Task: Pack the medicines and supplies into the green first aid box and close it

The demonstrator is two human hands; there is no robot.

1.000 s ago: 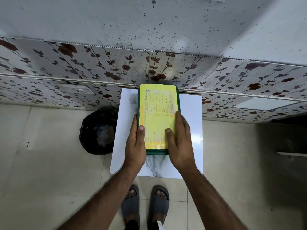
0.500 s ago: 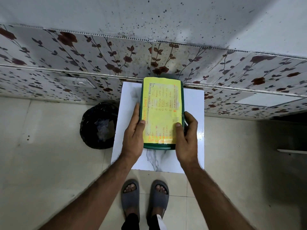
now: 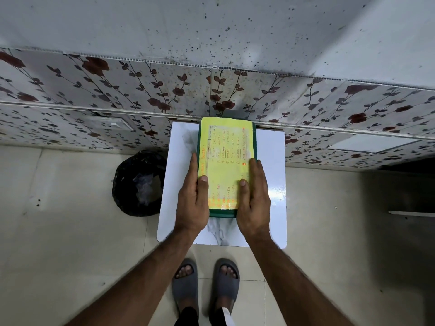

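Note:
The green first aid box (image 3: 223, 213) lies closed on a small white marble-look table (image 3: 270, 184). A yellow handwritten label (image 3: 226, 151) covers its lid. My left hand (image 3: 193, 198) clasps the box's left side with the thumb on the lid. My right hand (image 3: 254, 198) clasps the right side, its thumb also resting on the label. No medicines or supplies are visible outside the box; its contents are hidden.
A black bin bag (image 3: 138, 184) stands on the tiled floor just left of the table. A floral-patterned wall panel (image 3: 141, 90) runs right behind the table. My feet in grey slippers (image 3: 204, 283) are below the table's front edge.
Both hands shifted on the box: the right hand moved from gripping the right edge near its middle to lying flatter along the side, and the box sits slightly further from me on the table.

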